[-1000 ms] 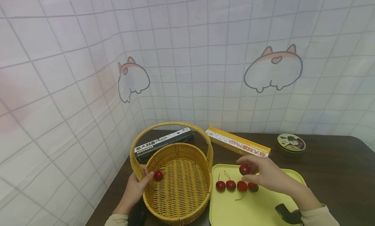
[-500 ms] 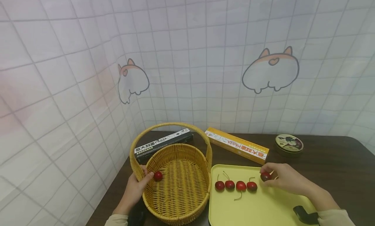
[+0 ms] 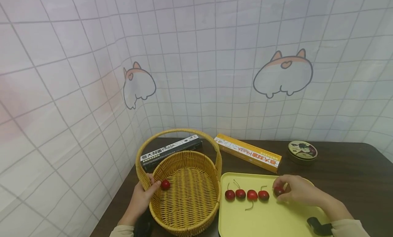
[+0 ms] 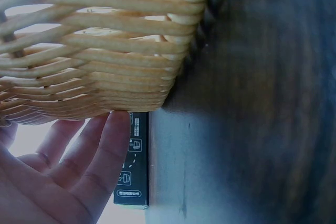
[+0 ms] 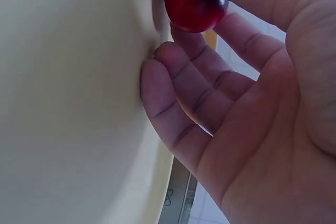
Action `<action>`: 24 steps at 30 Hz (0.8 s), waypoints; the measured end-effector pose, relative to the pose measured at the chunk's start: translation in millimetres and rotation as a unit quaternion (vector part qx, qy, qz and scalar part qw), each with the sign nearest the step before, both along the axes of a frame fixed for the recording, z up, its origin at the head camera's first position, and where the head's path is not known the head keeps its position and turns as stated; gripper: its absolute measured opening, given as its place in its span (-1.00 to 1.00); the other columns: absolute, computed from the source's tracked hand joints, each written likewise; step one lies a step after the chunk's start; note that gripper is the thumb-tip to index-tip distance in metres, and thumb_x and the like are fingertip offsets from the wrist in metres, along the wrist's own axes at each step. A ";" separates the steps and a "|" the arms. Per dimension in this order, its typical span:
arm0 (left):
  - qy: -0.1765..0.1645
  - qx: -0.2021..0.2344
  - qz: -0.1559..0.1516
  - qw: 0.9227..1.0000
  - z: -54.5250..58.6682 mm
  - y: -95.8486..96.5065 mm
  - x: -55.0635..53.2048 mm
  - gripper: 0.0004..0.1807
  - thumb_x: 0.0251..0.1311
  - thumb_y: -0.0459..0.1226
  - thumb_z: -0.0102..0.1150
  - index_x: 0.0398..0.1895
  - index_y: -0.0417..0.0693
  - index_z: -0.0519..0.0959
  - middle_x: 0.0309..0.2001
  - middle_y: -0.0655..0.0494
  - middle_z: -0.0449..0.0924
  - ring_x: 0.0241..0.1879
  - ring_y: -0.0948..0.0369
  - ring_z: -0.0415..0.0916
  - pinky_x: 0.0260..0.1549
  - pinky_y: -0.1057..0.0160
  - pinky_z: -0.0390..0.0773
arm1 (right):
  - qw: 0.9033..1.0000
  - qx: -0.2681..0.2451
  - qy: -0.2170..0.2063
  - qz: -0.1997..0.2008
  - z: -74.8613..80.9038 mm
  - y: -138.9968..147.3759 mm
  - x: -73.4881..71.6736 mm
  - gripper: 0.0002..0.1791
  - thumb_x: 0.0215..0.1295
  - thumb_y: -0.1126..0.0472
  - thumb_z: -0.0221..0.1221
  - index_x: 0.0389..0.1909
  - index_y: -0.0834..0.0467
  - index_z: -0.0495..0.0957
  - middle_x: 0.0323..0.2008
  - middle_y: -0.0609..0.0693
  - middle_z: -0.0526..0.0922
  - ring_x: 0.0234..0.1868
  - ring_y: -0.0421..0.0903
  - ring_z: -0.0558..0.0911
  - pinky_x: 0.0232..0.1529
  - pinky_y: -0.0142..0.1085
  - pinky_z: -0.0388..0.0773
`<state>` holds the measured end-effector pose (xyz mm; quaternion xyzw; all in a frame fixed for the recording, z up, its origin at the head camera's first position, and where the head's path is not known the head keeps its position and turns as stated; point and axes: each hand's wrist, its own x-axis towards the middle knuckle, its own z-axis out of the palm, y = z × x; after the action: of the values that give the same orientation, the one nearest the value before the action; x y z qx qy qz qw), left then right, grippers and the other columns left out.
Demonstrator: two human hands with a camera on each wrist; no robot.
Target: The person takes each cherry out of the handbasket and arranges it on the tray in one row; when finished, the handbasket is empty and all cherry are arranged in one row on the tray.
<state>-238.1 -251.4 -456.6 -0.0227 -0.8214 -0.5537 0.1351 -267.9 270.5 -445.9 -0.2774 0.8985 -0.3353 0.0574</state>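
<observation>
My left hand grips the left side of a woven yellow basket, thumb over the rim and fingers along the outside wall. One red cherry lies inside the basket, right by the thumb tip. Over a yellow tray, my right hand pinches a dark red cherry between thumb and fingers, its other fingertips down at the tray surface. To the left of that cherry, several cherries lie in a row on the tray, stems showing.
Behind the basket lies a black pasta box. An orange pasta box sits behind the tray, with a round tin to its right. Beneath everything is a dark table, with a gridded curtain behind it.
My right hand has carried its cherry rightward from above the row, then lowered it to the tray at the row's right end. The left hand and basket stay put.
</observation>
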 end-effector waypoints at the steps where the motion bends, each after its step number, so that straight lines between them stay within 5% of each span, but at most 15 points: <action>1: -0.001 -0.001 0.000 1.000 -0.2 -0.3 -0.3 -0.74 0.28 -0.27 0.24 -0.29 -0.18 0.33 -0.38 0.07 0.29 -0.45 0.23 0.29 -0.42 0.29 0.37 | 1.000 -0.005 -0.009 0.005 0.1 -0.6 0.1 -0.64 0.02 0.05 0.45 -0.20 0.04 0.58 -0.31 -0.15 0.57 -0.34 -0.29 0.53 -0.37 -0.37 0.47; 7: -0.002 -0.002 -0.003 1.000 -0.6 -1.0 -1.7 -0.74 0.28 -0.27 0.23 -0.29 -0.16 0.33 -0.38 0.07 0.27 -0.44 0.22 0.28 -0.42 0.28 0.36 | 0.997 -0.039 -0.050 0.033 1.0 -2.5 0.7 -0.64 0.03 0.10 0.44 -0.19 0.11 0.56 -0.29 -0.05 0.58 -0.34 -0.25 0.58 -0.36 -0.35 0.51; 24: -0.008 0.001 -0.005 1.000 -2.2 -1.8 -2.7 -0.75 0.30 -0.28 0.22 -0.31 -0.17 0.32 -0.38 0.04 0.25 -0.45 0.21 0.26 -0.46 0.26 0.37 | 0.995 -0.048 -0.066 0.053 0.8 -9.2 2.3 -0.62 0.03 0.12 0.45 -0.18 0.15 0.55 -0.32 -0.02 0.56 -0.41 -0.26 0.57 -0.41 -0.35 0.50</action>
<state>-240.8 -253.2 -458.8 -0.0226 -0.8216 -0.5555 0.1258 -265.7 261.3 -445.1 -0.3047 0.8598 -0.3916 0.1208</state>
